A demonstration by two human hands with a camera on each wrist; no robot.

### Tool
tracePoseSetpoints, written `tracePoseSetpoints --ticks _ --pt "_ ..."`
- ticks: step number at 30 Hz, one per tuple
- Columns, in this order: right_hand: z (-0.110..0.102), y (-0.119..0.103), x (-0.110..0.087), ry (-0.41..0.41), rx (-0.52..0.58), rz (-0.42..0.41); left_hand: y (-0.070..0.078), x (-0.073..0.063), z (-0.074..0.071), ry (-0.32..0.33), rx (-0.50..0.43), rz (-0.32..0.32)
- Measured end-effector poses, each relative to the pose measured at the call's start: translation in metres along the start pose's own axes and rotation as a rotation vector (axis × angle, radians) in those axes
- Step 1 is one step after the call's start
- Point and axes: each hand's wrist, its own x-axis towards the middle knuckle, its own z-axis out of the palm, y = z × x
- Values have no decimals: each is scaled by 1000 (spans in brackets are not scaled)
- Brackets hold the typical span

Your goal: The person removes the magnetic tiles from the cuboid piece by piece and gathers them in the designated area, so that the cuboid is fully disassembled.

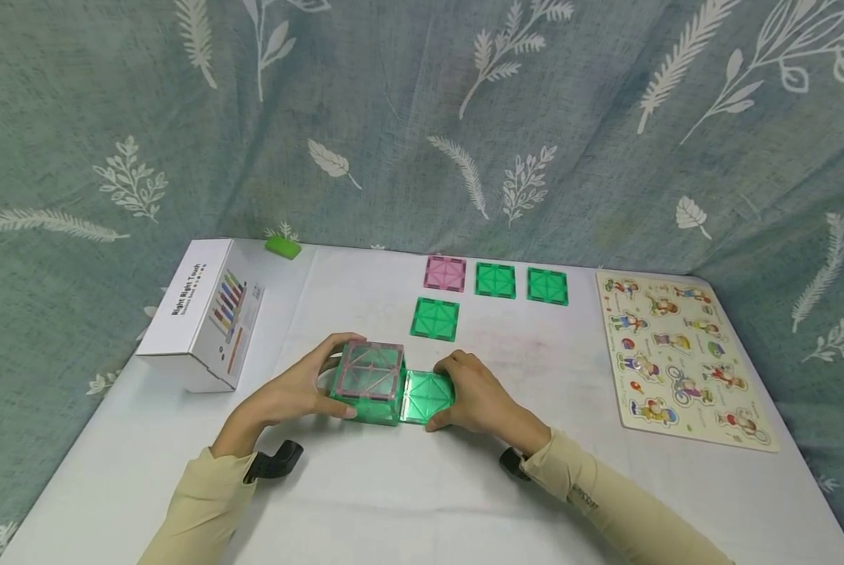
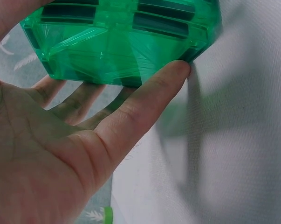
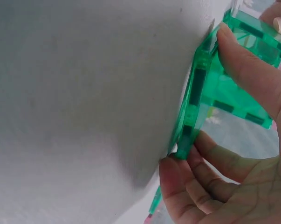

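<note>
While left fingers point(image 2: 140, 105) clasp cube point(image 1: 370, 373), right fingers point(image 3: 173, 179) pinching flat, translucent tile point(image 1: 425, 399)

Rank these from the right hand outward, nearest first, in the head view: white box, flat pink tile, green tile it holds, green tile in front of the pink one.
1. Held green tile: gripped by the right hand.
2. Loose green tile: just beyond the hand.
3. Flat pink tile: back row, left end.
4. White box: far over on the left.

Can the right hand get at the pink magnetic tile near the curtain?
Probably not without letting go: the right hand grips a green magnetic tile beside the cube. Otherwise only a flat green tile lies before the pink magnetic tile.
</note>
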Motion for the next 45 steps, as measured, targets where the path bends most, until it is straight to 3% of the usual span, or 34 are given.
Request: tracePoseSetpoints --ticks 12,28,38,45 --pt "0 1 2 -16 0 -14 0 0 0 1 4 6" --pt "2 4 2 -46 105 44 -1 0 0 -6 -5 -5" --pt "-3 7 5 -86 276 55 -2 -1 0 -8 -21 -6" --pt "-2 8 3 -11 415 86 -1 -1 0 -9 -15 -8"
